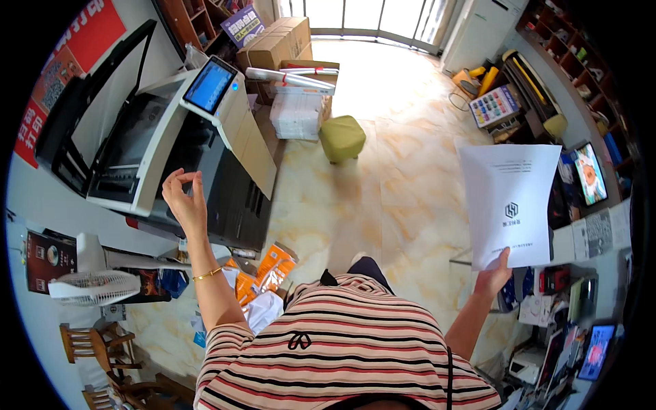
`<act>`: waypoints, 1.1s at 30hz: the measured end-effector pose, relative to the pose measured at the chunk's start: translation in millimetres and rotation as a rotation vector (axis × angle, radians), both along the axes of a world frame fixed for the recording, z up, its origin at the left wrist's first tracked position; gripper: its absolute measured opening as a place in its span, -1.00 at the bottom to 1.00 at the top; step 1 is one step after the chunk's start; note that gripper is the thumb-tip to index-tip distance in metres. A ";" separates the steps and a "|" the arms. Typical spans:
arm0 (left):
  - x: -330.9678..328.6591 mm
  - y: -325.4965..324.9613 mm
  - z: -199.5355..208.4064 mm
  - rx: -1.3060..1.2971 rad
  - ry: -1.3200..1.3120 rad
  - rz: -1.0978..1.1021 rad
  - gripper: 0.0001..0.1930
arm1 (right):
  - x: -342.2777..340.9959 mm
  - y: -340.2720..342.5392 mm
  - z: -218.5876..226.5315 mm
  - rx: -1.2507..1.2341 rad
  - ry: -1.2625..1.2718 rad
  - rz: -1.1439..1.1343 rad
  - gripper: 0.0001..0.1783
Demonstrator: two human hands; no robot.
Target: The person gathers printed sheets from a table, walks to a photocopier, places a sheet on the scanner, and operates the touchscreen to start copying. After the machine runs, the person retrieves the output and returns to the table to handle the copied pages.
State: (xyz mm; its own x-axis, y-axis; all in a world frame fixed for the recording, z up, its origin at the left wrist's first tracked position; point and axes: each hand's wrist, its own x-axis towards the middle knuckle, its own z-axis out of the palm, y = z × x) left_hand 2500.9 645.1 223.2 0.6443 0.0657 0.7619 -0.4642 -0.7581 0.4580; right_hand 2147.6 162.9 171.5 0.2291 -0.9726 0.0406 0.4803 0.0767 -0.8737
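Observation:
My right hand [493, 276] pinches the lower edge of a white printed sheet of paper [509, 225], thumb on top, and holds it out to the right. The sheet has a dark logo and a few lines of print. Whether more sheets lie behind it, I cannot tell. My left hand [186, 199] is raised in front of a large copier [232, 184], fingers loosely bent and apart, with nothing in it. The copier's lid [68, 133] stands up over its scanning bed, and a lit touch screen [210, 84] tilts above its body.
A green stool [342, 139] stands on the tiled floor, beside stacked cardboard boxes [277, 42]. Orange packaging [277, 266] lies by the copier's near end. A white fan [96, 288] is at the left. On the right are a roll-paper machine [533, 85] and a cluttered desk with screens [590, 174].

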 end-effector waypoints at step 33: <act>364.9 -195.0 -342.2 -0.194 1.404 0.509 -0.78 | 741.5 -273.3 10.9 0.051 0.064 0.487 -0.54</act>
